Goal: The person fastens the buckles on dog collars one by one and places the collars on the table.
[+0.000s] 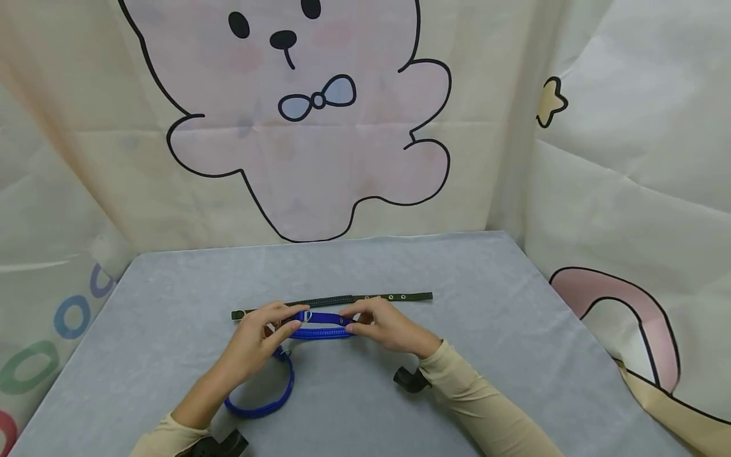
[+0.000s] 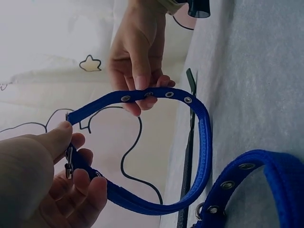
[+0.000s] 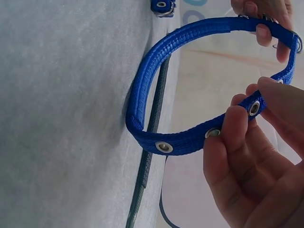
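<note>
A blue collar (image 1: 327, 318) with metal eyelets is held up as a loop between both hands. My left hand (image 1: 257, 339) pinches it at the metal buckle (image 2: 69, 164), where the strap's ends meet. My right hand (image 1: 391, 327) pinches the eyelet stretch of the strap (image 3: 190, 146) between thumb and fingers, partly covering some eyelets. Below my left hand, a second blue collar (image 1: 259, 412) lies looped on the table. Behind the held collar, a dark green collar (image 1: 414, 296) with eyelets lies stretched out straight.
A grey cloth covers the table (image 1: 354, 406). Behind it hangs a curtain (image 1: 474, 178) with a cartoon bear, and printed cloth walls (image 1: 628, 190) stand at both sides. A black wrist device (image 1: 411, 379) sits by the right sleeve.
</note>
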The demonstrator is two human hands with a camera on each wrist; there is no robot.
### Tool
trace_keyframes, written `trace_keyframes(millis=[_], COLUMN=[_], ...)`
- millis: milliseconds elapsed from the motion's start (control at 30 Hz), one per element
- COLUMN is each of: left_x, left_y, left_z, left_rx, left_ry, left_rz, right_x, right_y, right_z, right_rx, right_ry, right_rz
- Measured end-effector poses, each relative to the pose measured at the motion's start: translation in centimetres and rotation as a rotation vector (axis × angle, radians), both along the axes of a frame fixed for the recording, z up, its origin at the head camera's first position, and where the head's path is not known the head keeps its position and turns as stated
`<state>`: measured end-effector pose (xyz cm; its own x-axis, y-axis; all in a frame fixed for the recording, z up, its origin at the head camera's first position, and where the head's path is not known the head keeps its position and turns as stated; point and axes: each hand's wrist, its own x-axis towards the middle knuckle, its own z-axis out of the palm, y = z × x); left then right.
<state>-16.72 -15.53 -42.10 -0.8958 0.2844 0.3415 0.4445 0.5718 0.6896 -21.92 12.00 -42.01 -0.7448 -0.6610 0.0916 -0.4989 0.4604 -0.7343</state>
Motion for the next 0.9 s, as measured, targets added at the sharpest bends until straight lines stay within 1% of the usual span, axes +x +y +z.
trace_keyframes(millis=[233,400,500,633,900], left_x=[-0.07,-0.15,-0.16,-0.25,0.00], left_y=[0.04,-0.25,-0.35,-0.19,0.05], left_z=[0.24,0.44,0.32,0.16,0.12], left_rx=[0.005,-0.014,-0.031,-0.063,-0.092], left_ry=[-0.034,-0.034,-0.036,-0.031,-0.022], left_rz=[-0.001,0.016,0.026,0.032,0.046], right_x=[-0.07,-0.05,-0.12,-0.25,0.02], right_y=[-0.12,-0.56,-0.88,-0.97,-0.86], right_z=[-0.05,0.01,-0.26,-0.65,-0.64], right_rx=[0.000,-0.004,-0.004,-0.006,-0.016], right_ry=[0.003,0.003,0.008,0.013,0.022], right_rz=[-0.001,0.006,0.009,0.002,-0.003])
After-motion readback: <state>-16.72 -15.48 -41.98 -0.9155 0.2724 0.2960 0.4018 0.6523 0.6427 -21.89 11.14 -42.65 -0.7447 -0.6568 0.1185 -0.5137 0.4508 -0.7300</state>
